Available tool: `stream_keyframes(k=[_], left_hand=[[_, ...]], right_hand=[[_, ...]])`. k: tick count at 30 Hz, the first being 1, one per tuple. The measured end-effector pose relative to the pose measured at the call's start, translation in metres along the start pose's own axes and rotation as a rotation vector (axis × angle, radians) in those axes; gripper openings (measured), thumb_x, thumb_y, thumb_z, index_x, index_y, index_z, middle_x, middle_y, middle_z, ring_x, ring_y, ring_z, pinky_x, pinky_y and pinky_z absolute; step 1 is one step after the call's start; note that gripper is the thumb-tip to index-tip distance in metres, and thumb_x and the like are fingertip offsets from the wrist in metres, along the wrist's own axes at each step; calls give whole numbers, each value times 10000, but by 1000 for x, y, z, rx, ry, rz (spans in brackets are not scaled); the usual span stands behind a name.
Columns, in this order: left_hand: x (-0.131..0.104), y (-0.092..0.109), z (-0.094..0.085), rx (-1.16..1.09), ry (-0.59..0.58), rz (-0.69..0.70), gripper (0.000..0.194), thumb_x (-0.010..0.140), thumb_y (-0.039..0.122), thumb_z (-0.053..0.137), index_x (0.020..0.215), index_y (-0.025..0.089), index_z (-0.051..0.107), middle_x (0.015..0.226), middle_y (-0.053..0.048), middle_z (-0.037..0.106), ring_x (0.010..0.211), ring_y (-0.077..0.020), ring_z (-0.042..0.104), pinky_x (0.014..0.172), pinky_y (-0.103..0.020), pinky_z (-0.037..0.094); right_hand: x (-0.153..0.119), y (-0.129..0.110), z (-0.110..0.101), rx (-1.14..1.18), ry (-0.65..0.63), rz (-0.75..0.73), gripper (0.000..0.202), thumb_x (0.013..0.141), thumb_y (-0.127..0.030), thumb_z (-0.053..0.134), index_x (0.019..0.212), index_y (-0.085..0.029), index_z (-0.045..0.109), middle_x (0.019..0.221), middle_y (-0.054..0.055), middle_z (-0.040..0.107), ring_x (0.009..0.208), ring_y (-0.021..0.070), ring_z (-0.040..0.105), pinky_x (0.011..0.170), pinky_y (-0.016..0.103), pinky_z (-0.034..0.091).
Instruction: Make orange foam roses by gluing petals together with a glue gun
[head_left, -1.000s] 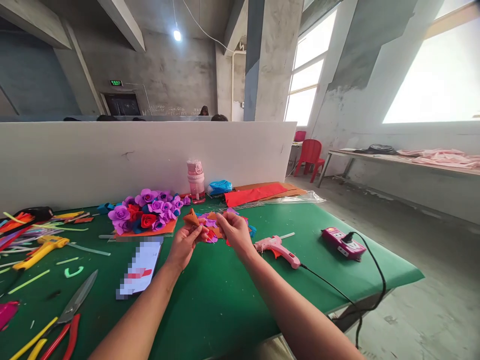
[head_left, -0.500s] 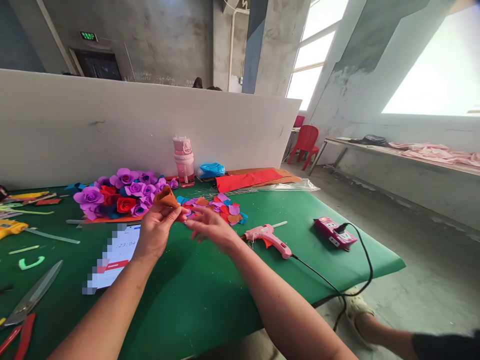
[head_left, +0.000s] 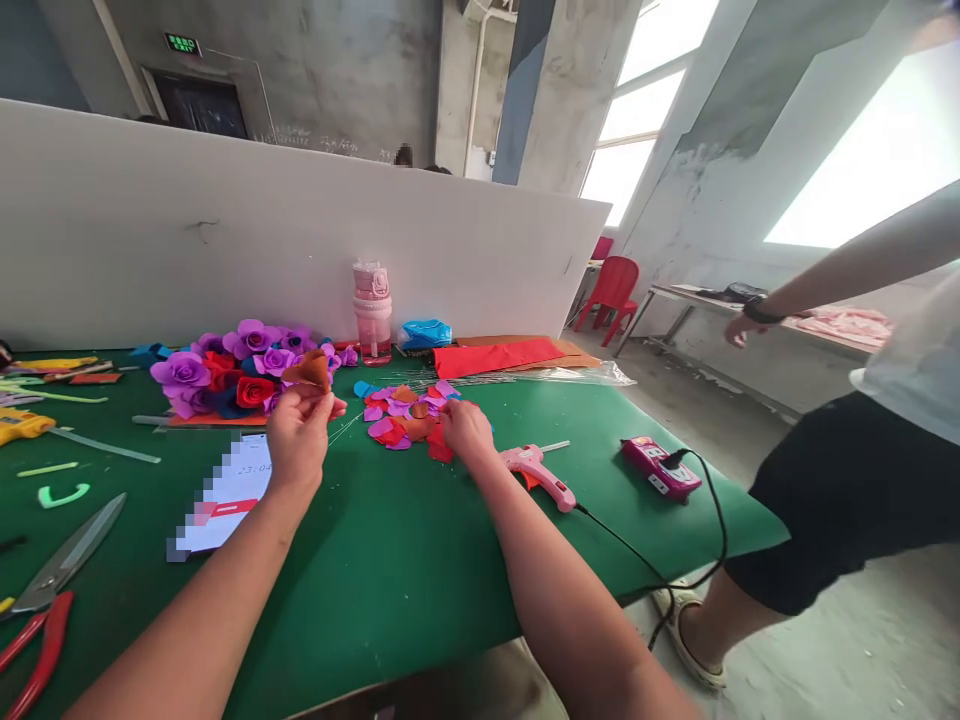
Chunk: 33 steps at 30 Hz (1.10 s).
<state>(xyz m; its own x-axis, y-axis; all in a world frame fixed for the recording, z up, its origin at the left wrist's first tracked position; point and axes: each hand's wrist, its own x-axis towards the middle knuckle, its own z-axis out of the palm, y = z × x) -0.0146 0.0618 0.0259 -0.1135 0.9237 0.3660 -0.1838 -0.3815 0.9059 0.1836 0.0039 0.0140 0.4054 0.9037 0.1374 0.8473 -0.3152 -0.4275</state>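
Observation:
My left hand is closed, pinching a brown flower piece made of curled petals, held up in front of the finished flowers. My right hand has its fingers curled down at the right side of a loose petal pile of purple, red, brown and blue pieces. What lies between those fingertips is hidden. Close behind that wrist lies a pink glue gun with a stick in its back end. Purple, red and blue flowers stand bunched beyond my left hand.
A phone, large scissors and a yellow glue gun lie at left. At the back stand a pink bottle and red sheets. A cord runs from a power strip over the table edge; a person stands at right.
My right hand has moved away from the brown flower piece, rightward onto the petal pile. The left hand keeps its hold. The person at right has come further into view.

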Motion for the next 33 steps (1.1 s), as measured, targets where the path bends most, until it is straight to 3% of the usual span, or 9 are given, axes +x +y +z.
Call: stream_keyframes(k=[5, 11, 15, 17, 23, 25, 28, 30, 33], left_hand=[[-8, -8, 3, 61, -118, 33, 211, 671, 312, 652, 794, 192, 529, 630, 29, 605, 607, -140, 609, 682, -286, 490], [-15, -4, 2, 85, -331, 44, 196, 767, 360, 594, 884, 212, 544, 551, 68, 524, 516, -118, 526, 592, -247, 439], [-20, 8, 6, 90, -375, -11, 238, 687, 405, 678, 763, 192, 603, 631, 30, 584, 581, -124, 548, 618, -252, 450], [-22, 15, 7, 107, -485, -79, 272, 620, 411, 738, 721, 179, 636, 708, -12, 655, 687, -168, 603, 686, -286, 474], [-34, 26, 11, 204, -790, -199, 225, 600, 363, 757, 708, 172, 708, 742, -31, 705, 775, -219, 629, 758, -330, 464], [-37, 26, 13, 182, -797, -187, 210, 603, 358, 750, 684, 170, 701, 721, -25, 694, 758, -210, 621, 750, -326, 461], [-39, 24, 14, 78, -759, -194, 209, 597, 356, 748, 647, 172, 662, 661, -5, 649, 667, -168, 589, 674, -299, 461], [-37, 21, 13, 35, -687, -226, 213, 581, 346, 753, 627, 176, 634, 596, 18, 594, 570, -131, 533, 575, -268, 431], [-32, 16, 11, 15, -543, -272, 216, 558, 330, 756, 618, 180, 613, 512, 44, 515, 462, -97, 435, 459, -241, 343]], right_hand=[[9, -5, 16, -59, 34, -39, 184, 831, -208, 532, 899, -133, 686, 1029, 168, 672, 1020, 279, 589, 811, 327, 415], [-6, -11, -11, 14, 100, -146, 222, 885, -176, 415, 994, -173, 607, 924, 89, 687, 827, 200, 612, 681, 269, 402], [-29, -12, -33, 252, -30, -433, 158, 851, -168, 461, 898, -199, 608, 797, 9, 663, 691, 141, 568, 626, 223, 383], [-40, -15, -41, 353, -114, -549, 138, 839, -171, 472, 859, -188, 607, 762, 2, 638, 654, 129, 541, 612, 220, 375], [-51, -24, -48, 414, -165, -539, 151, 826, -212, 522, 958, -180, 587, 684, -24, 601, 613, 123, 522, 579, 224, 368], [-53, -24, -39, 537, -162, -451, 184, 855, -298, 515, 974, -176, 585, 682, -14, 602, 595, 126, 531, 562, 233, 387], [-69, -20, -18, 812, -364, -306, 277, 801, -413, 609, 942, -175, 593, 704, 1, 623, 548, 123, 553, 525, 244, 433], [-89, -16, -8, 940, -507, -228, 287, 741, -410, 674, 876, -165, 610, 686, 5, 630, 511, 108, 550, 518, 246, 454], [-122, 0, -11, 904, -612, -174, 251, 798, -387, 591, 867, -154, 652, 724, 30, 657, 533, 104, 570, 528, 245, 467]])
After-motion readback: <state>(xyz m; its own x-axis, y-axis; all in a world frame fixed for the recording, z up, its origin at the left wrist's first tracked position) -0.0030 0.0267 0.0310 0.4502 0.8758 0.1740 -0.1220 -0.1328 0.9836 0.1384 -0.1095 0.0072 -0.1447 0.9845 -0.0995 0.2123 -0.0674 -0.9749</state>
